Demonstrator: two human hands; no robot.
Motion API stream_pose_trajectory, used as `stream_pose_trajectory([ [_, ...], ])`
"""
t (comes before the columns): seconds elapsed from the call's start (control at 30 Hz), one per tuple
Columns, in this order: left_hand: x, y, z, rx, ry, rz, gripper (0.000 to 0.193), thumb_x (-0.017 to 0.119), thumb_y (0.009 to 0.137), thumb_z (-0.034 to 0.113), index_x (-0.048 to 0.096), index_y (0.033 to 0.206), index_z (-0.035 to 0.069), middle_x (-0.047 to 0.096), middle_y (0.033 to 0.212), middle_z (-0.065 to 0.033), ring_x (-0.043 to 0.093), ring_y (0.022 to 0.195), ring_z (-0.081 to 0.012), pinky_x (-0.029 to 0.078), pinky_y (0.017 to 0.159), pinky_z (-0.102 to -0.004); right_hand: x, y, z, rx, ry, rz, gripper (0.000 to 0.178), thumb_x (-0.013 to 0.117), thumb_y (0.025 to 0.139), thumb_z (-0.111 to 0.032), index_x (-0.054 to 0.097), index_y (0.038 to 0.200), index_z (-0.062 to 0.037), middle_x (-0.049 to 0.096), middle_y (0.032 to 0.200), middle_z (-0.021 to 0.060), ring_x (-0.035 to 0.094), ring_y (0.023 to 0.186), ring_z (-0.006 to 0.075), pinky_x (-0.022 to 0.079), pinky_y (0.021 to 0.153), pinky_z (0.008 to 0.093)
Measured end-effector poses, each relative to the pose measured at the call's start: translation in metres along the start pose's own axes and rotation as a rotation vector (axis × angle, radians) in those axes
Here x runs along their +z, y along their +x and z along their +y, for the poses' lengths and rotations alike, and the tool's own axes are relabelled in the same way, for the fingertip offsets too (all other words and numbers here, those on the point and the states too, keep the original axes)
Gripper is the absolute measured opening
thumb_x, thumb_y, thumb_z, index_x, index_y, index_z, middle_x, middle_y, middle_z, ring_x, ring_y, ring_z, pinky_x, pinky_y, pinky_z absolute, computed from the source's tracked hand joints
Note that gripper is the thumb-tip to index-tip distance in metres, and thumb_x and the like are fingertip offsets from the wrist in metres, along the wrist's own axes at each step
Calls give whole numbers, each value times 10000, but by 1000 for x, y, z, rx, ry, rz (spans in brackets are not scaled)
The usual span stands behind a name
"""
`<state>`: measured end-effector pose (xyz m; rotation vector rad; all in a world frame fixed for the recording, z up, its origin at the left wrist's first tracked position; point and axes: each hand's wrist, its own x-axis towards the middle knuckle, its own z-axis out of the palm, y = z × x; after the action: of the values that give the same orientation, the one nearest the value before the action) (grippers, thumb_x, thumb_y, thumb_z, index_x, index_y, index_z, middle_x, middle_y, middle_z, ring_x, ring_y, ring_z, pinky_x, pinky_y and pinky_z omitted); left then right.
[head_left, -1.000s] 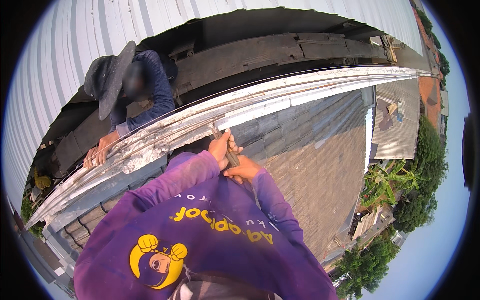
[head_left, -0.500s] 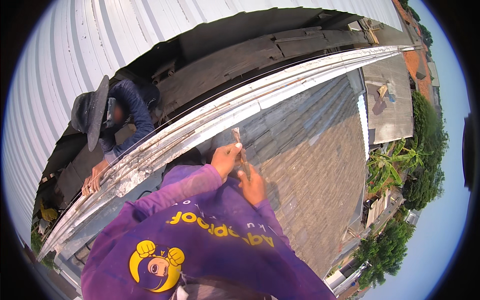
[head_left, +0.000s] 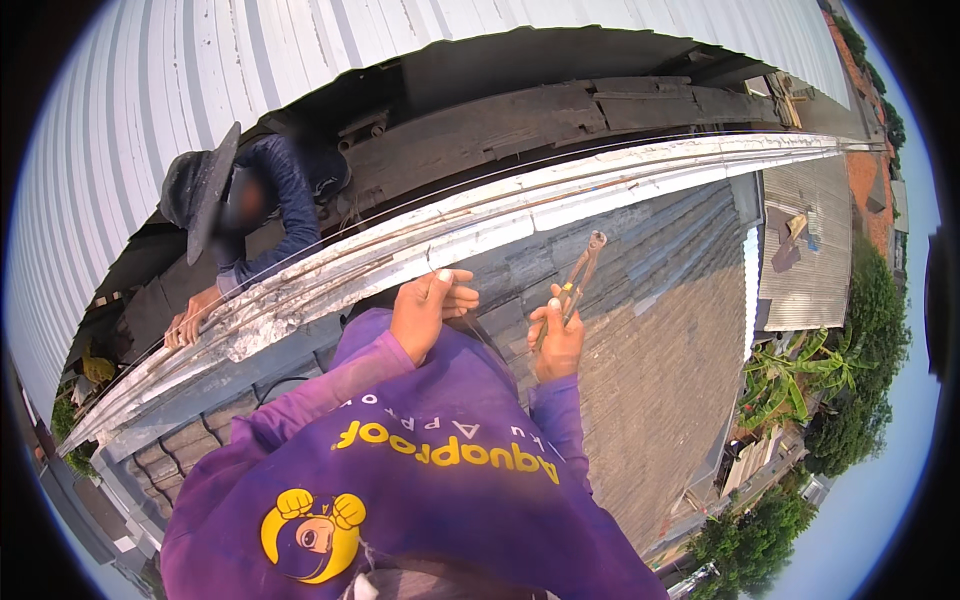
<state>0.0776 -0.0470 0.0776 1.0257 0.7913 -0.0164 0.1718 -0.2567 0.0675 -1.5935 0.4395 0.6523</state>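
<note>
Pincers (head_left: 590, 262) with long thin handles are gripped in my right hand (head_left: 558, 340), jaws pointing up and away over the tiled roof. A yellow patch shows on a handle just above my fingers. My left hand (head_left: 428, 312) is closed in a pinch, to the left of the pincers and apart from them. A thin dark wire (head_left: 488, 340) seems to run from its fingers; its full length is hard to make out. Just beyond that hand lies the white-topped wall (head_left: 500, 228), with long thin rods (head_left: 385, 262) along it.
Across the wall, a person in a dark hat (head_left: 190, 185) rests a hand (head_left: 195, 316) on its top. Grey roof tiles (head_left: 640, 380) slope away to the right. White corrugated metal roofing (head_left: 300, 50) overhangs a dark gap at the far side. Trees (head_left: 870, 340) stand beyond.
My hands have drawn apart. The right one has moved right with the pincers, now fully in sight. My left hand has shifted slightly left, and the view has tilted a little.
</note>
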Motion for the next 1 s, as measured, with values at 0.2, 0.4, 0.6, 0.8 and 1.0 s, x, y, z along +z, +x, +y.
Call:
stream_pose_trajectory([
  [0.2, -49, -48, 25, 93, -131, 137, 473, 394, 1159, 350, 670, 1279, -15, 757, 976, -108, 746, 946, -206, 593, 898, -333, -30, 42, -14, -596, -961, -401, 422, 736, 991, -302, 640, 1327, -66, 748, 994, 120, 732, 797, 302, 547, 693, 422],
  [0.4, -26, -56, 38, 128, -118, -118, 438, 443, 1153, 338, 689, 1234, -16, 764, 988, -91, 730, 903, -144, 596, 854, -284, 43, 49, -9, -988, -1284, -675, 470, 794, 901, -290, 627, 1314, -143, 703, 1024, 111, 725, 833, 380, 553, 674, 473],
  [0.6, -25, -45, 29, 110, -103, -85, 432, 436, 1154, 321, 698, 1168, -22, 769, 998, -106, 736, 874, -149, 600, 818, -282, 108, 92, -10, -1427, -1494, -743, 442, 684, 871, -127, 628, 1308, -158, 649, 1134, 65, 657, 966, 259, 511, 854, 389],
  [0.8, -35, -48, 27, -26, -177, 23, 478, 429, 1147, 363, 693, 1204, -32, 764, 1015, -140, 760, 955, -216, 612, 864, -319, 104, 104, 7, -1625, -1395, -498, 281, 632, 907, -122, 633, 1187, -141, 635, 1236, 58, 600, 1172, 255, 426, 1011, 476],
  [1.0, -31, -30, 30, -71, -162, 56, 499, 418, 1145, 395, 664, 1231, -31, 754, 1053, -148, 763, 976, -233, 615, 880, -335, 97, 90, 16, -1396, -1192, -335, 197, 658, 918, -131, 655, 1115, -128, 645, 1248, 60, 585, 1243, 268, 411, 1022, 463],
])
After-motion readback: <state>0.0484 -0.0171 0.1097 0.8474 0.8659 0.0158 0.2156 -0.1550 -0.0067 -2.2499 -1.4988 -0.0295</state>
